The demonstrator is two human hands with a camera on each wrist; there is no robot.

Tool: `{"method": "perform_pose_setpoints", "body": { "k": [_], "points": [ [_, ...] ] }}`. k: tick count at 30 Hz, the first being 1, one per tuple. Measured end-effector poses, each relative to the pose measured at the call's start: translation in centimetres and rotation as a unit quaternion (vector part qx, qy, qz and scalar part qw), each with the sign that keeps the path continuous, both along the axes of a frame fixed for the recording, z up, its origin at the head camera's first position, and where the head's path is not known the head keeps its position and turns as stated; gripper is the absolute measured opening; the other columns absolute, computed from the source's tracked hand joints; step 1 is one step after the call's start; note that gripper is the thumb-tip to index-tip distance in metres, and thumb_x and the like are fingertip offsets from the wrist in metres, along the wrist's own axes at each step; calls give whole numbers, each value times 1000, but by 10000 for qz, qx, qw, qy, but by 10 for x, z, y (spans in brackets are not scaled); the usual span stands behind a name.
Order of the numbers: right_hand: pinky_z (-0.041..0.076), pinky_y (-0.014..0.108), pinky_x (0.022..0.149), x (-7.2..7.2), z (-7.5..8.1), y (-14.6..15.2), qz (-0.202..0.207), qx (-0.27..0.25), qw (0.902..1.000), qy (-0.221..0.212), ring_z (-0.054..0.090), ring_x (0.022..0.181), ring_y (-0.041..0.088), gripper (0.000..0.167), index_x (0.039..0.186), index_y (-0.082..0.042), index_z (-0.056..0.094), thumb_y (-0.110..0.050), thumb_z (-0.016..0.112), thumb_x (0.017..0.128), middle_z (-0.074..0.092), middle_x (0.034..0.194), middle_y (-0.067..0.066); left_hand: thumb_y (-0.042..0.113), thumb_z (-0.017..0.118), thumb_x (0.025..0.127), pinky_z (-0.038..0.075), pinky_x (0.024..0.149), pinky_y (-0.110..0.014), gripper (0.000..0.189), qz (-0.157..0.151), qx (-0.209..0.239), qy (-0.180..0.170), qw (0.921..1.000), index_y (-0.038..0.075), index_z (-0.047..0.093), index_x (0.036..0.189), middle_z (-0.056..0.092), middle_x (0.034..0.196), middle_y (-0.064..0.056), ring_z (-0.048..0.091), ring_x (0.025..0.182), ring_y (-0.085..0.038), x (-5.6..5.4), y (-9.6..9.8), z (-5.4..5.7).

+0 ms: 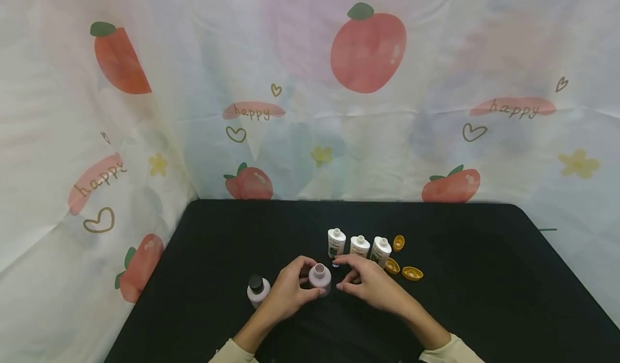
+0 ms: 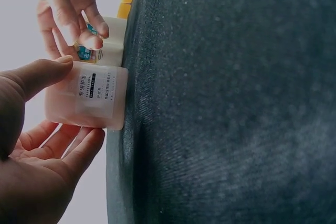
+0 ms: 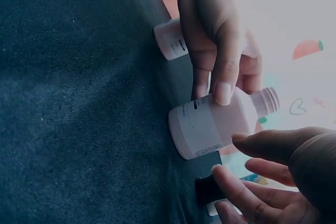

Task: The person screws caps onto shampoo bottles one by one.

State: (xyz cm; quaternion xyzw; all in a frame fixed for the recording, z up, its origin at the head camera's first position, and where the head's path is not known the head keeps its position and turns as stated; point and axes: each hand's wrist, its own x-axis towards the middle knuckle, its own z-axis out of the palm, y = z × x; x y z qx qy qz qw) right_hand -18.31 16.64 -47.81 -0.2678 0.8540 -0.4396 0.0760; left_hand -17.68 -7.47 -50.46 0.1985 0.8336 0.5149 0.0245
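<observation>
My left hand grips a pale pink bottle by its sides, thumb on one side and fingers on the other. That bottle stands upright with its threaded neck uncapped. Just to its right hovers my right hand, fingers loosely bent and thumb apart, with nothing seen between them. Beside the right fingertips, a black cap shows in the right wrist view; whether a finger touches it I cannot tell. A second pink bottle, black cap on, stands left of my left hand.
Behind my right hand stand three white bottles without caps. Three yellow boat-shaped pieces lie to their right on the black table. A printed curtain hangs along the table's back and left.
</observation>
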Motion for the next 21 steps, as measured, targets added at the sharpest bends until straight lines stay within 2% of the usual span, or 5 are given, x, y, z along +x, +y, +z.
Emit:
{"method": "perform_pose_setpoints", "body": {
  "k": [9,16,21],
  "points": [
    [57,24,72,2,0,-3,60,-34,10000,69,70,87,9,45,131,0,60,-16,76,92,54,141,23,10,87,81,56,94,-32,48,39,-32,73,10000,8,59,119,63,118,-6,65,111,-23,1,0,0],
    [56,24,70,3,-4,-4,108,105,9999,-19,69,86,7,43,130,-2,61,-18,76,93,62,130,15,11,87,81,56,94,-31,47,16,62,94,9999,8,59,119,63,117,-5,65,111,-23,2,0,-2],
    [55,24,67,4,-1,-3,141,188,9997,-54,68,83,4,38,127,-3,64,-20,75,94,69,115,14,11,87,81,56,94,-32,47,45,78,57,9999,8,59,119,63,117,-5,65,112,-23,3,0,-2]
  ]
}}
